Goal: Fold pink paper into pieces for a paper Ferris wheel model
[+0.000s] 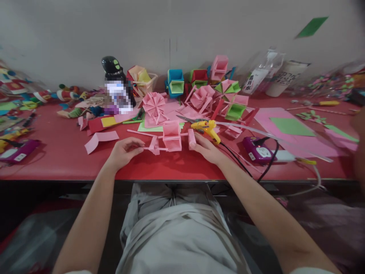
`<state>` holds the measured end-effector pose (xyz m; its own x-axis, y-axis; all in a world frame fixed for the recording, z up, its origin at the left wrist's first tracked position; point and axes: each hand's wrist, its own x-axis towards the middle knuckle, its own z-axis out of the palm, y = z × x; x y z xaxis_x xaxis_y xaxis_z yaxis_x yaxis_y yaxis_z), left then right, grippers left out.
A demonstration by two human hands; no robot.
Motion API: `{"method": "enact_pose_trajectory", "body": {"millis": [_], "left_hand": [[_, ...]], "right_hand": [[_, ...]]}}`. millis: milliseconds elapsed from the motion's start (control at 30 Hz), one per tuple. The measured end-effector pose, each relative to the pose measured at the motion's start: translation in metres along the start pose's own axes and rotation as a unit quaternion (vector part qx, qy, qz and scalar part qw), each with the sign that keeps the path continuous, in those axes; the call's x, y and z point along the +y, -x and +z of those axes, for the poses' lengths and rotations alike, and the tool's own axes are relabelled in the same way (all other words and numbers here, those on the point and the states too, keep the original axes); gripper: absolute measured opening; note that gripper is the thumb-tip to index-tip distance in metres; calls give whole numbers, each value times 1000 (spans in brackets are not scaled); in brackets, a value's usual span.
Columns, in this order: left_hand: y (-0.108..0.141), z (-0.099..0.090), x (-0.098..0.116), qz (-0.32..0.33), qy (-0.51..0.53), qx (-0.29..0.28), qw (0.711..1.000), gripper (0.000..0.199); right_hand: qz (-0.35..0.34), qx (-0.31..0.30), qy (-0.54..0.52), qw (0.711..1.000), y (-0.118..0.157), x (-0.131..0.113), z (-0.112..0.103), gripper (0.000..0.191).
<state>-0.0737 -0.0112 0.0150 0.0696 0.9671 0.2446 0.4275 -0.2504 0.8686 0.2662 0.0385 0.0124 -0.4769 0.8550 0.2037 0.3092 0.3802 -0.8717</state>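
1. Nearest the camera is the person's light grey shirt (182, 236), below the table's front edge.
2. The pink paper model (172, 137) lies near the middle of the front edge of the red table (65, 152), between the hands, its open box at the centre with thin struts to the sides.
3. The left hand (121, 154) has thumb and forefinger nearly closed on the end of a thin strut (146, 148); the other fingers are loosely curled. A light pinch should steady it without crushing the paper.
4. The right hand (209, 150) has thumb and fingers closed around the small pink block (192, 139) at the model's right. Holding it by its sides and square to the strut would likely help it sit straight.
5. The yellow glue gun (209, 129) lies just behind the right hand, farther from the front edge. Its nozzle may be hot, so the knuckles are best held clear.
6. The scissors (185, 119) lie behind the model; a low, level hold should avoid snagging them.
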Motion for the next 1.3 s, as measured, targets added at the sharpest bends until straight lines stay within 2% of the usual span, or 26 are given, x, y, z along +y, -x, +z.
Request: {"method": "enact_pose_trajectory", "body": {"millis": [100,300,533,600,667,733,833,933,1033,1100,1167,1300], "left_hand": [[8,-2,4,3,11,-21,1000,28],[20,-19,6,-29,17,-44,998,29],[20,-47,-12,-24,-54,19,998,27],[25,-51,-17,-25,-96,42,994,26],[31,-52,-20,-36,-157,43,986,25],[36,-48,-20,-29,-225,33,973,25],[35,-35,-9,42,-270,51,961,27],[24,-14,10,85,-215,50,972,38],[8,5,23,79,-167,-6,983,51],[-3,14,24,70,-136,-42,987,46],[-12,20,20,64,-106,-53,991,35],[-18,25,15,76,-83,-16,993,23]], "right_hand": [[7,2,36,999,1,2,0,69],[-55,-9,68,996,4,-1,1,55],[-108,-12,81,991,1,5,2,45],[-116,3,87,989,0,6,3,43],[-109,19,103,989,-1,6,4,43],[-94,30,115,988,0,7,5,45],[-63,46,120,990,1,6,5,48],[-57,40,127,989,2,5,4,49],[-97,35,120,987,2,3,2,40],[-120,47,107,986,2,2,2,29],[-128,52,100,985,2,0,1,22],[-114,35,117,986,1,-5,-2,22]]}}
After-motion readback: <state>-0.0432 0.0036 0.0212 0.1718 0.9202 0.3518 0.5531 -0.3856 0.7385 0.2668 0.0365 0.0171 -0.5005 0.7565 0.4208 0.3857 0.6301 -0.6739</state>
